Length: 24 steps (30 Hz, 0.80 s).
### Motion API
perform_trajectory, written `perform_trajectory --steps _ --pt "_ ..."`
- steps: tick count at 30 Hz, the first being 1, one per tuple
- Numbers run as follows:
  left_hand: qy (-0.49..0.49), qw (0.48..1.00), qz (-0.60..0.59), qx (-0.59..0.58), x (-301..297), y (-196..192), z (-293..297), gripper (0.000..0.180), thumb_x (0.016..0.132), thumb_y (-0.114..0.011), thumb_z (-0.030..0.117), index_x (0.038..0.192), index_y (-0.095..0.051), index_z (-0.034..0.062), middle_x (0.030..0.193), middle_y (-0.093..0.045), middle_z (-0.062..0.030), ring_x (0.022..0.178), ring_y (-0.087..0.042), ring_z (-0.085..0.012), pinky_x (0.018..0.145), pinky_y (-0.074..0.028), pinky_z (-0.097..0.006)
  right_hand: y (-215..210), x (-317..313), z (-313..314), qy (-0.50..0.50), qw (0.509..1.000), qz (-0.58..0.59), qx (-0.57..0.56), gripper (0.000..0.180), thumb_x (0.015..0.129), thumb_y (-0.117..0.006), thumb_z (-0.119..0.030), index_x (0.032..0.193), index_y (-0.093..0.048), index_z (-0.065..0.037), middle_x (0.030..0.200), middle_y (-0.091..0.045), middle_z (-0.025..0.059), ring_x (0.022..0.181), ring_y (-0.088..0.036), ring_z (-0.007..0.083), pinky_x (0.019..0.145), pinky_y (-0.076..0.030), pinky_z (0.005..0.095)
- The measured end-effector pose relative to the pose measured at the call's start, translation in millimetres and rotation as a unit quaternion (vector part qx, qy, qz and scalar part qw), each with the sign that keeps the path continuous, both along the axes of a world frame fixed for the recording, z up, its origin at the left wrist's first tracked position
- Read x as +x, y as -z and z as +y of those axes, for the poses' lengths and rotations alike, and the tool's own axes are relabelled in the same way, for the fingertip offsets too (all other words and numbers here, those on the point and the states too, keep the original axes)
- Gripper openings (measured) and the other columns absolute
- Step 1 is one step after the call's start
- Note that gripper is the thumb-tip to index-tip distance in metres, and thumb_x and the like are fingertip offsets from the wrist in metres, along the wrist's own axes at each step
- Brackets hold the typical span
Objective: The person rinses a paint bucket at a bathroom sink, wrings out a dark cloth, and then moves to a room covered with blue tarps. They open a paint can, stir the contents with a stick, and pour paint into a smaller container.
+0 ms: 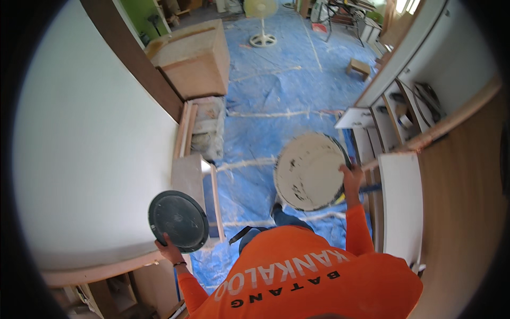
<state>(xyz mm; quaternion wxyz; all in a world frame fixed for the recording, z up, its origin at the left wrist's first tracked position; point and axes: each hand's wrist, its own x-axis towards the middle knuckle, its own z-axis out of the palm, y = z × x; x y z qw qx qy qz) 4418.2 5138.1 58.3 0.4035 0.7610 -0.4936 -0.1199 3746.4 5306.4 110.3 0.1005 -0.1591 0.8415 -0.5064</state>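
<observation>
Here, hands (169, 251) (350, 181) on lid (184, 217), bucket (324, 178).

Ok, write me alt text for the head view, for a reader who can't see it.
A person in an orange top holds a dark round lid in the left hand and grips the rim of a large round container, cream-coloured inside, with the right hand. Blue sheeting spreads underfoot, with a pedestal fan and a large brown box farther off.
</observation>
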Motion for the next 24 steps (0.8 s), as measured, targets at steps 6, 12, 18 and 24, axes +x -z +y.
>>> perform_trajectory --steps 6,12,18,24 --pt "0.047 0.990 -0.085 0.099 -136 -13 -145 0.040 0.101 -0.061 0.043 0.109 -0.055 0.0036 0.092 -0.070 -0.0257 0.086 -0.067 -0.0481 0.072 -0.049 -0.054 15 -104 -64 0.168 0.985 -0.045 0.000 0.037 0.068 -0.075 -0.024 0.083 -0.068 0.009 0.075 -0.068 0.0116 0.069 -0.060 0.0202 0.068 -0.050 0.0353" --pt "0.138 0.965 -0.173 0.139 -267 14 -309 0.038 0.102 -0.059 0.043 0.106 -0.054 0.0060 0.088 -0.071 -0.0252 0.084 -0.067 -0.0490 0.071 -0.050 -0.057 23 -198 -125 0.269 0.957 -0.082 -0.071 0.034 0.072 -0.074 -0.022 0.086 -0.069 0.009 0.080 -0.067 0.0101 0.072 -0.059 0.0192 0.070 -0.049 0.0344" --pt "0.276 0.923 -0.232 0.135 -435 25 -529 0.040 0.103 -0.057 0.042 0.115 -0.053 0.0050 0.096 -0.071 -0.0271 0.090 -0.068 -0.0481 0.075 -0.051 -0.058 75 -267 -184 0.367 0.907 -0.080 -0.189 0.044 0.074 -0.073 -0.022 0.106 -0.073 0.009 0.101 -0.073 0.0145 0.090 -0.066 0.0227 0.082 -0.052 0.0362" --pt "0.484 0.841 -0.240 0.031 -646 -17 -746 0.035 0.101 -0.060 0.037 0.114 -0.054 0.0042 0.096 -0.069 -0.0257 0.090 -0.065 -0.0494 0.074 -0.051 -0.057 86 -311 -280 0.497 0.827 -0.154 -0.213 0.036 0.080 -0.074 -0.017 0.102 -0.070 0.011 0.103 -0.071 0.0155 0.089 -0.070 0.0261 0.082 -0.057 0.0387"
